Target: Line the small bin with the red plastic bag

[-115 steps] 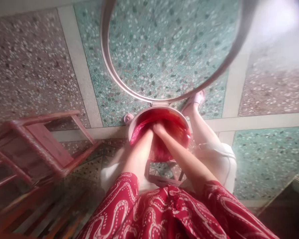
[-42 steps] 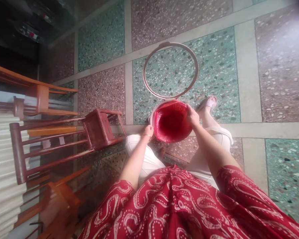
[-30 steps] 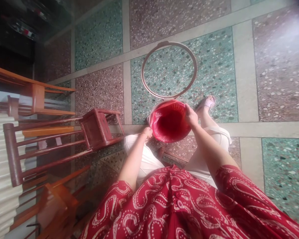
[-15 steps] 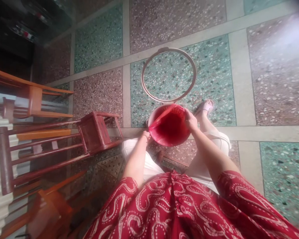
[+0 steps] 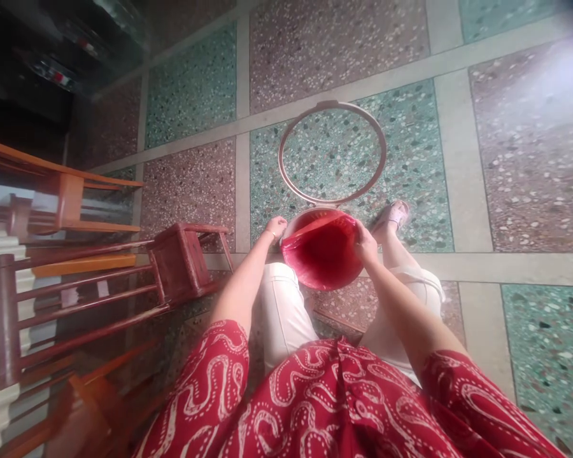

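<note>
A bin (image 5: 292, 225) with a red plastic bag (image 5: 322, 257) lining it stands on the floor between my legs. The bag's edge folds over the rim at the near side, and a strip of it stretches across the mouth. My right hand (image 5: 364, 243) grips the bag at the bin's right rim. Just off the upper left rim is my left hand (image 5: 277, 226), its fingers curled together; whether bag film is between them is hidden. A pale ring-shaped lid frame (image 5: 381, 152) lies beyond the bin, joined at the bin's far edge.
A dark red wooden chair (image 5: 181, 261) lies or leans at my left, close to my left arm. Orange wooden furniture (image 5: 69, 200) stands behind it. My right shoe (image 5: 395, 215) rests on the terrazzo floor (image 5: 195, 184), right of the bin.
My left hand has left the bin's lower left rim and moved forward to the upper left. My left knee has swung inward. The right hand keeps its hold on the bag.
</note>
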Tool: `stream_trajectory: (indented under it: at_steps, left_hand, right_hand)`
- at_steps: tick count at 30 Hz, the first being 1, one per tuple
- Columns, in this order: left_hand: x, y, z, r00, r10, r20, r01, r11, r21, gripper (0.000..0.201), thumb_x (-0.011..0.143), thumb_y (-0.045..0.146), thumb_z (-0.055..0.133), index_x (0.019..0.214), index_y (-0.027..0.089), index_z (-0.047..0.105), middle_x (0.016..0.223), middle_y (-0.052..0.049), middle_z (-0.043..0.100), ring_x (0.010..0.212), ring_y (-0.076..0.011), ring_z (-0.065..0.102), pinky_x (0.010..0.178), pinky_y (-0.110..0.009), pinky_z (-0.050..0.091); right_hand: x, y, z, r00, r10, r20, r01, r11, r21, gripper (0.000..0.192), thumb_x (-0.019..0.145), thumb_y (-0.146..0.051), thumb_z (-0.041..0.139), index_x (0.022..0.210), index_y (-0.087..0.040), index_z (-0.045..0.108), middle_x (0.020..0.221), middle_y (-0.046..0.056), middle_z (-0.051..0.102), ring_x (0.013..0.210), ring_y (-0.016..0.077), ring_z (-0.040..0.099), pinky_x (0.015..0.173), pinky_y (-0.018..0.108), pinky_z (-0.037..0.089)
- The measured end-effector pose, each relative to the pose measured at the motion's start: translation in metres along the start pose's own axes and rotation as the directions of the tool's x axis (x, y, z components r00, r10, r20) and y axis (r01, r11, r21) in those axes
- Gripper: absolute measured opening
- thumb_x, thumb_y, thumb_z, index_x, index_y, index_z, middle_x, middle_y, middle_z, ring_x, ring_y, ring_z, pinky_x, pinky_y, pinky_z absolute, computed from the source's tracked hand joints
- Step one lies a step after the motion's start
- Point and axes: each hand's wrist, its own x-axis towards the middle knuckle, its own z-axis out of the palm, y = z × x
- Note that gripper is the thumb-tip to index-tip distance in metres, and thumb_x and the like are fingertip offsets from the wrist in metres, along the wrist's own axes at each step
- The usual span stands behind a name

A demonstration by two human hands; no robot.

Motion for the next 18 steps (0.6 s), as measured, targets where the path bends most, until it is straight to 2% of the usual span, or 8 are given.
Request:
stream_trajectory:
  at_steps: [4,9,11,14,18]
  left_hand:
    - [-0.018,-0.004,-0.011,0.98,0.159,0.124,-0.187,0.946,0.264,0.01,0.079,0.01,0.066,0.079,0.017,0.073,0.088,-0.005,0.065,0.096,-0.0212,0.063,0.1,-0.033,0.047]
    - [-0.031,-0.021,-0.01,0.961,0.188,0.203,-0.262,0.856,0.445,0.011,0.08,0.011,0.065,0.08,0.02,0.073,0.096,-0.009,0.067,0.108,-0.027,0.061,0.105,-0.037,0.043]
    - [-0.031,-0.024,-0.007,0.967,0.184,0.175,-0.246,0.844,0.476,0.013,0.085,0.013,0.06,0.079,0.019,0.071,0.098,-0.01,0.067,0.106,-0.0269,0.062,0.103,-0.037,0.043]
    - [-0.026,-0.029,-0.002,0.984,0.165,0.069,-0.178,0.86,0.479,0.021,0.092,0.014,0.049,0.09,0.018,0.069,0.104,-0.013,0.069,0.106,-0.026,0.063,0.1,-0.036,0.044]
    - [-0.009,-0.037,0.004,0.993,0.112,-0.019,-0.096,0.918,0.386,0.023,0.092,0.013,0.047,0.096,0.018,0.069,0.101,-0.009,0.072,0.098,-0.0217,0.064,0.093,-0.032,0.047]
  right_hand:
    - [0.001,0.002,0.004,1.0,-0.018,0.001,0.018,1.0,-0.008,0.063,0.083,-0.025,0.048,0.146,-0.021,0.054,0.133,0.009,0.065,0.126,0.0296,0.059,0.112,0.046,0.046]
    - [0.0,-0.003,0.002,1.0,-0.009,0.021,0.01,1.0,-0.022,0.064,0.083,-0.024,0.047,0.146,-0.019,0.055,0.136,0.01,0.063,0.126,0.0301,0.058,0.114,0.046,0.045]
    - [0.0,-0.005,0.001,1.0,0.006,0.028,-0.005,1.0,-0.028,0.063,0.084,-0.024,0.046,0.147,-0.018,0.054,0.137,0.011,0.063,0.127,0.0306,0.058,0.114,0.047,0.045]
    - [-0.001,-0.006,0.0,1.0,0.007,0.024,-0.006,0.999,-0.04,0.063,0.084,-0.023,0.045,0.146,-0.019,0.055,0.136,0.011,0.063,0.125,0.0307,0.059,0.113,0.049,0.045]
    - [-0.001,-0.002,0.001,0.999,-0.032,0.007,0.033,0.999,-0.026,0.062,0.084,-0.023,0.047,0.145,-0.023,0.056,0.134,0.008,0.065,0.122,0.0298,0.061,0.109,0.047,0.05]
